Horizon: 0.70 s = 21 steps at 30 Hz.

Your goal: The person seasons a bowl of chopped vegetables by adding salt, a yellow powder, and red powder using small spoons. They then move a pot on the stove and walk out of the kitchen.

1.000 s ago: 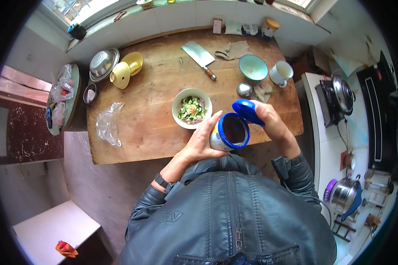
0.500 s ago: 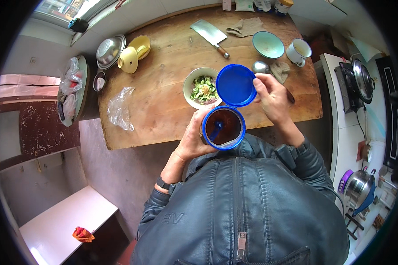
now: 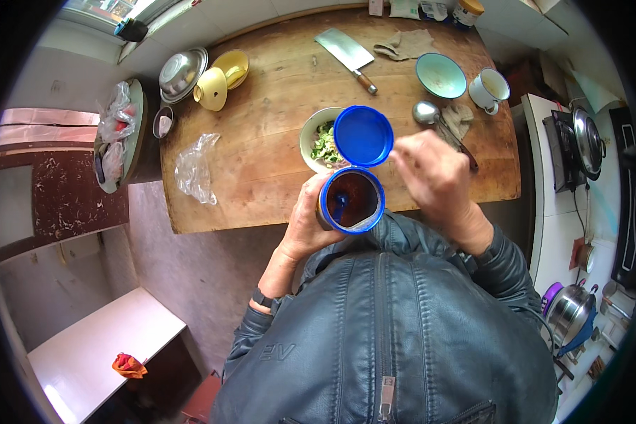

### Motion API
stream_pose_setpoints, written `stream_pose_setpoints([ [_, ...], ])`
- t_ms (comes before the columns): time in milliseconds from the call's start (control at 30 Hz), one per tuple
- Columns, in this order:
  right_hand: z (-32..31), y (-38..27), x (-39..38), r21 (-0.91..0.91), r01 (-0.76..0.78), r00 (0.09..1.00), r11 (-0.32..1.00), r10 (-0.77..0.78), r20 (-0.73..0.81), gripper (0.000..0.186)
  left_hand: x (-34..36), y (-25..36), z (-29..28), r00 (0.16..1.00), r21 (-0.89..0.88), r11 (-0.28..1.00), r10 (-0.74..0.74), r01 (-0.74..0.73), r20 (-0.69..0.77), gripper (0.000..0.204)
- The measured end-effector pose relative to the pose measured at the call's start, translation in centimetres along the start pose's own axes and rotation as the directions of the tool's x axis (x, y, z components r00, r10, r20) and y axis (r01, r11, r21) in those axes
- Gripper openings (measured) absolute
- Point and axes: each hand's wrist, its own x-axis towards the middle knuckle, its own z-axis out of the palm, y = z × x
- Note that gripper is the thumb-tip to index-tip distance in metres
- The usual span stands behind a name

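Note:
My left hand (image 3: 305, 215) is closed around a jar (image 3: 351, 201) with a blue rim, dark reddish-brown contents and a small blue object inside, perhaps a scoop. Its blue lid (image 3: 362, 135) stands hinged open at the top. My right hand (image 3: 434, 177) is just right of the lid, apparently off it, with bent fingers blurred by motion; whether they hold anything is unclear. A cream bowl of chopped green and pale food (image 3: 320, 145) sits on the wooden table (image 3: 247, 169), partly hidden behind the lid.
On the table are a cleaver (image 3: 340, 51), turquoise bowl (image 3: 440, 74), enamel mug (image 3: 489, 90), ladle (image 3: 425, 113), cloths, yellow bowls (image 3: 210, 90), steel bowls and plastic bag (image 3: 198, 169). A stove (image 3: 569, 148) stands right; a pale low surface (image 3: 99, 353) lies lower left.
The lid has swung upright and back over the jar's far side. My right hand has left the lid's edge and shifted slightly downward. The jar has moved a little up and left.

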Motion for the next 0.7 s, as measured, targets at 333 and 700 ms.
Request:
stream_pose_setpoints([
  [333,4.6,-1.3,-1.6,0.281,-0.093,0.433,0.955,-0.215,0.875,0.014,-0.3,0.3,0.2,0.992,0.100,0.994,0.040,-0.052,0.118,0.094],
  [700,5.6,-0.8,-3.1,0.279,-0.297,0.272,0.913,-0.199,0.941,0.018,-1.4,0.7,0.4,0.976,0.103,0.994,-0.003,-0.020,0.218,0.098],
])
